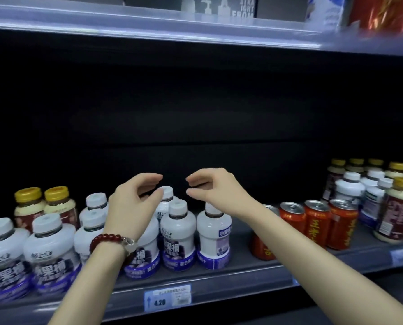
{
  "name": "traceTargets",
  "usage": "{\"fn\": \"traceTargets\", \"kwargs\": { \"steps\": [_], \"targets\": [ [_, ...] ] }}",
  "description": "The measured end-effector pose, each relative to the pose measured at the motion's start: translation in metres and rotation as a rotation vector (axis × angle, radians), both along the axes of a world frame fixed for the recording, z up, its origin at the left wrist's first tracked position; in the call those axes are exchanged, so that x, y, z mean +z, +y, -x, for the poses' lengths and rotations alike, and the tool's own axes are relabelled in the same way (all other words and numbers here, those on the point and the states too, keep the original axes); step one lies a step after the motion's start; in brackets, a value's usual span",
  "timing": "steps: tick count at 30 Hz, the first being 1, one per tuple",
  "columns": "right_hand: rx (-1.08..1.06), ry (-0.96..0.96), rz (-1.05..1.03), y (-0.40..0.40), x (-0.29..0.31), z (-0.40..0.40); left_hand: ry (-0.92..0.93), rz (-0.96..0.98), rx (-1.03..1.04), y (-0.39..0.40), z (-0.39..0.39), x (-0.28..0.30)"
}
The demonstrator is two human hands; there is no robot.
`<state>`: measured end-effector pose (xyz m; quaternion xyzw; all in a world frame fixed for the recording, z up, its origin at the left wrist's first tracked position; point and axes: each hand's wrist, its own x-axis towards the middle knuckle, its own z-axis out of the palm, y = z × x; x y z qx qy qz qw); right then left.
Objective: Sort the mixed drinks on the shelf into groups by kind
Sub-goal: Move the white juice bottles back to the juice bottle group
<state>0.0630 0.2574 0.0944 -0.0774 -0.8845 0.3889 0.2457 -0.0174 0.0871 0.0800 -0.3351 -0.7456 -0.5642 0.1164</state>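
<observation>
Several white bottles with purple labels stand in the left and middle of the shelf. Two brown bottles with gold caps stand behind them at the left. Several red cans stand right of centre. At the far right, white bottles and gold-capped brown bottles are mixed. My left hand, with a red bead bracelet on its wrist, hovers over the white bottles with curled, parted fingers and holds nothing. My right hand hovers above one white bottle's cap, fingers also curled apart and empty.
The back of the shelf is dark and deep. A price tag reading 4.20 hangs on the front rail. An upper shelf carries boxes and a red package at the top right.
</observation>
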Motion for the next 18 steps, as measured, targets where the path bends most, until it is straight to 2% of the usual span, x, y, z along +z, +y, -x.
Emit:
{"fn": "traceTargets", "kwargs": {
  "steps": [8, 18],
  "targets": [
    [-0.121, 0.168, 0.294, 0.061, -0.013, -0.050, -0.102, 0.007, -0.244, 0.090, -0.055, -0.005],
    [-0.198, 0.185, 0.349, 0.196, -0.011, -0.125, -0.127, 0.022, -0.324, 0.242, -0.123, 0.005]
  ]
}}
